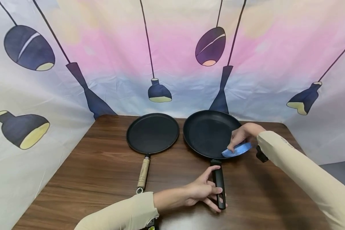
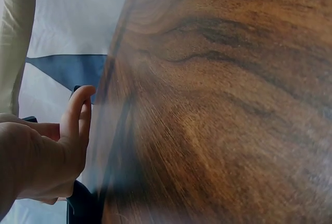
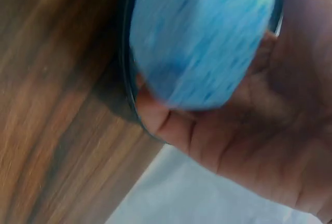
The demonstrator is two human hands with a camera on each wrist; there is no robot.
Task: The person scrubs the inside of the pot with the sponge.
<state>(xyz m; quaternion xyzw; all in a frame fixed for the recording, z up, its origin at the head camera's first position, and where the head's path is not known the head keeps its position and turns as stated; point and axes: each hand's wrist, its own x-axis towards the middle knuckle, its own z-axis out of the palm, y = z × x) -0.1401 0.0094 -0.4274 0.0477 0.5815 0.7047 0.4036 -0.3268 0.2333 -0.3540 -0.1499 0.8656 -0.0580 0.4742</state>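
My left hand (image 1: 202,190) grips the black handle (image 1: 219,179) of a deep black frying pan (image 1: 207,134), with fingers on both sides of it. In the left wrist view, only part of that hand (image 2: 46,151) shows at the lower left, with some dark handle beside it. My right hand (image 1: 241,135) holds a blue sponge (image 1: 238,150) between thumb and fingers at the pan's near right rim. Up close in the right wrist view, the sponge (image 3: 202,42) looks pale blue with darker specks, and the pan's rim curves behind it.
Left of the frying pan lies a flat black crepe pan (image 1: 153,133) with a wooden handle (image 1: 143,174) pointing toward me. Both pans are on a brown wood-grain table (image 1: 89,169). A cloth backdrop (image 1: 178,80) printed with hanging lamps stands behind the table's far edge.
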